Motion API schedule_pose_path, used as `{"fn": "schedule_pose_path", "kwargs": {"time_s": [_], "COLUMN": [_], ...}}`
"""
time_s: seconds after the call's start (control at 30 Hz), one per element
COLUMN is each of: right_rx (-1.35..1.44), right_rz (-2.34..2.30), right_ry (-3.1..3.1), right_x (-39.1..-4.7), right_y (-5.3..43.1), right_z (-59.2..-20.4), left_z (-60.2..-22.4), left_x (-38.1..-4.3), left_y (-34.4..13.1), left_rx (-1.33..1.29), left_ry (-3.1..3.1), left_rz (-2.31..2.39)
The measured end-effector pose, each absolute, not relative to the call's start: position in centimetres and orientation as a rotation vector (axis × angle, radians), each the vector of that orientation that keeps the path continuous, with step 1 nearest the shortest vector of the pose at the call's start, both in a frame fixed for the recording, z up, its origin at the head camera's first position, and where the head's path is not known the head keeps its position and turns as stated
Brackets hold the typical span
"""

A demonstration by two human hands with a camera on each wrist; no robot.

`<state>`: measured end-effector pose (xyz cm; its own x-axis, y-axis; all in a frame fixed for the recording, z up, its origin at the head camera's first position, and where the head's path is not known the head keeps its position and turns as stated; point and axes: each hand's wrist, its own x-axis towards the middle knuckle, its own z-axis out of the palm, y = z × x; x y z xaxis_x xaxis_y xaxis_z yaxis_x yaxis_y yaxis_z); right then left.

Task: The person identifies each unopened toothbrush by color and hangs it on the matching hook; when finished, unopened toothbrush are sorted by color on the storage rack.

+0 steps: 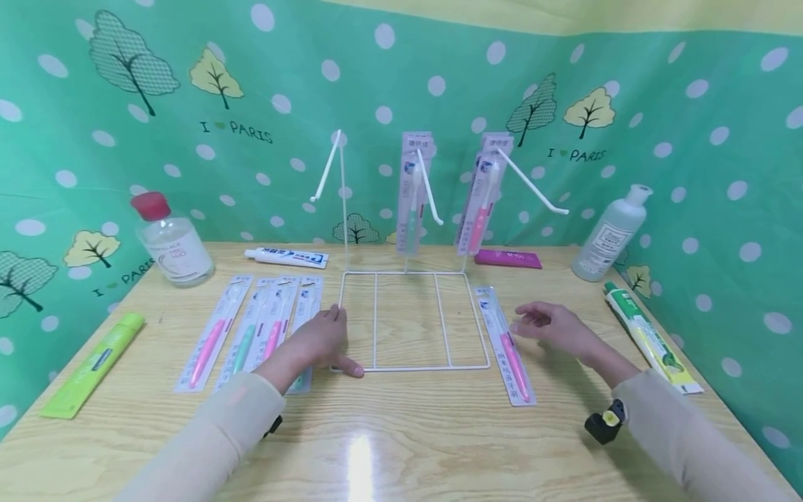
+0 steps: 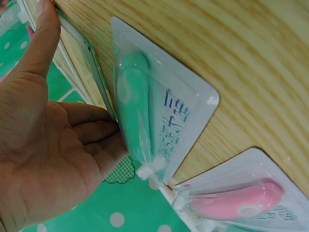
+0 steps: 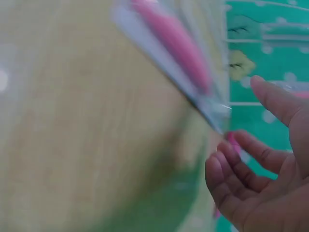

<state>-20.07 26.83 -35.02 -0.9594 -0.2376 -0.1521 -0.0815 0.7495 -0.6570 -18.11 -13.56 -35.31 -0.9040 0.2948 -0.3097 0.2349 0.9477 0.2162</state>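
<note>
Fingers of the left hand [image 1: 321,338] are lying apart from its thumb, touching the rack [image 1: 442,321] at its base's near left corner. Those of the right hand [image 1: 555,331] are bending loosely, thumb apart, just beside the lone pack [image 1: 507,348]; whether they are touching it, one cannot tell.

Curtain [image 1: 376,84], green, dotted: hanging behind and at both sides.
Table [image 1: 439,446], wood-grained: bearing the goods.
Rack, white wire: standing mid-table, three arms jutting forward.
Red-capped bottle [image 1: 178,254]: standing back left.
Pale bottle [image 1: 608,240]: standing back right.
Lime tube [image 1: 94,366]: lying far left.
Yellow-green tube [image 1: 652,338]: lying far right.
Green toothbrush pack [image 1: 412,202]: hanging on the middle arm.
Pink toothbrush pack [image 1: 482,209]: hanging on the right arm, another showing behind.
Lone pack, pink-handled: lying just right of the base.
Four packs [image 1: 274,335], pink and green alternating: lying left of the base, the left arm partly covering them.
White tube [image 1: 287,257]: lying behind those four.
Magenta tube [image 1: 508,259]: lying back right of the base.
</note>
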Motion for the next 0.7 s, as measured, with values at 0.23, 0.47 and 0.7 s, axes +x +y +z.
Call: {"fn": "schedule_pose_path", "kwargs": {"time_s": [0.23, 0.47, 0.7], "right_rx": [-0.229, -0.173, -0.013], "right_rz": [-0.755, -0.642, -0.835], "right_ry": [2.833, 2.872, 2.744], "right_x": [-19.4, -19.3, -19.6], "right_y": [25.0, 23.1, 23.1], "right_z": [-36.7, -36.1, -36.0], "left_z": [-35.3, -35.3, -35.5], "left_x": [-18.2, -18.2, -18.3], "left_y": [-13.6, -13.6, -13.6], "left_rx": [0.385, 0.381, 0.387], "left_ry": [2.759, 2.761, 2.758], "left_rz": [0.247, 0.243, 0.239]}}
